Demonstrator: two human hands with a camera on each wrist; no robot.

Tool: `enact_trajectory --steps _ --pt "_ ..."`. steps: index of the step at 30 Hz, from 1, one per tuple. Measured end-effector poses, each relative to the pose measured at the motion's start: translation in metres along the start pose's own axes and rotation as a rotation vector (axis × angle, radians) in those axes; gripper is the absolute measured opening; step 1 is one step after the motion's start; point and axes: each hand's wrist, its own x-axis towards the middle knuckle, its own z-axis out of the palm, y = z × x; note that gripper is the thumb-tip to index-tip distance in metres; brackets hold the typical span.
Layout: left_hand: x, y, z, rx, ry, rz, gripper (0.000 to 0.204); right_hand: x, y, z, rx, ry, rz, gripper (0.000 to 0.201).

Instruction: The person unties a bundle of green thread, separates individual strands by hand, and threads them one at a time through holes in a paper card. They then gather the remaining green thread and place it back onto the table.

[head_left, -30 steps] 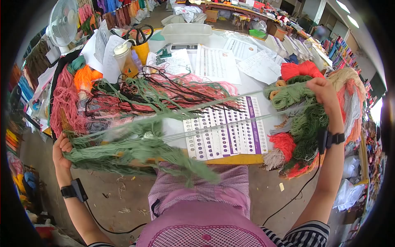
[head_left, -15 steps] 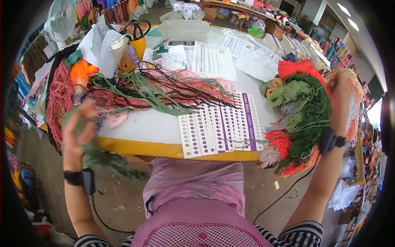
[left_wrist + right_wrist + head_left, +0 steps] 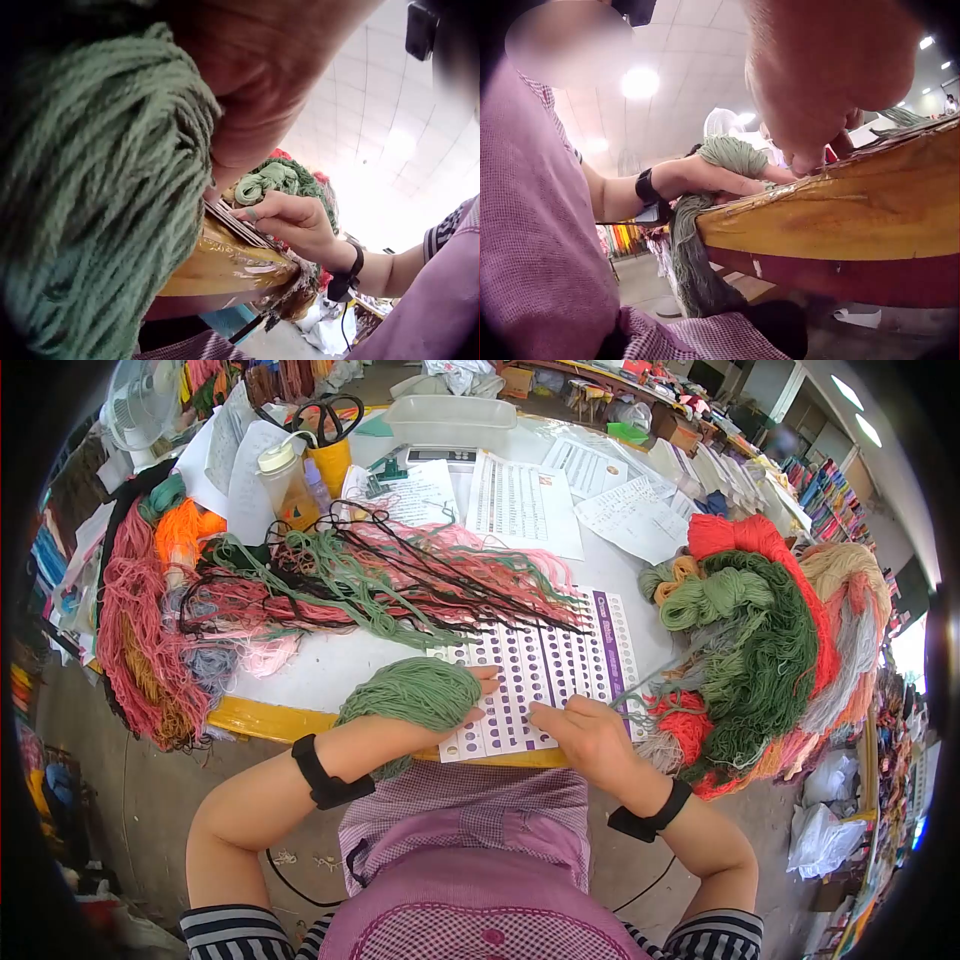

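Note:
In the head view a thick green yarn hank loops over my left hand and wrist; its tail hangs below the table edge in the right wrist view. Only my left fingertips show, lying on the purple-and-white punched cards. Beside them my right hand is low over the same cards, fingers bent. Thin green yarn strands run into it from the pile at right, and a bit of green shows on its index finger in the left wrist view.
Black, pink and green threads spread behind the cards. Mixed yarn hanks lie at left and right. Farther back are papers, a scale, a clear plastic tub, a bottle and scissors in a yellow cup.
Both hands, spread wide with green yarn stretched between them, have come in together over the cards. The stretched yarn is now a bundled hank over the left hand and wrist.

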Motion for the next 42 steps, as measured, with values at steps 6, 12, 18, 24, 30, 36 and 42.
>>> enact_trajectory --steps 6,12,18,24,30,36,42 --pt "0.015 0.018 -0.055 -1.004 0.01 -0.623 0.035 0.046 0.005 -0.007 0.259 0.038 0.354 0.015" --pt "0.04 -0.026 -0.027 -1.5 0.06 -0.759 0.024 0.092 0.039 0.036 0.835 -0.013 0.798 0.011" --pt "0.04 -0.018 -0.021 -1.596 0.059 -0.801 0.018 0.093 0.037 0.059 0.368 0.088 0.61 0.01" --pt "0.04 -0.022 -0.02 -1.477 0.093 -0.768 0.02 0.091 0.019 0.039 0.316 0.102 0.545 0.019" --pt "0.059 -0.015 -0.01 -1.301 0.177 -0.726 0.024 0.091 0.028 0.031 0.564 -0.031 0.756 0.033" --pt "0.045 -0.026 -0.018 -1.158 0.091 -0.666 0.017 0.086 0.034 0.042 0.492 0.054 0.721 0.028" --pt "0.016 -0.04 -0.063 -1.51 0.305 -0.609 0.014 0.086 0.028 0.047 0.399 0.01 0.724 0.034"
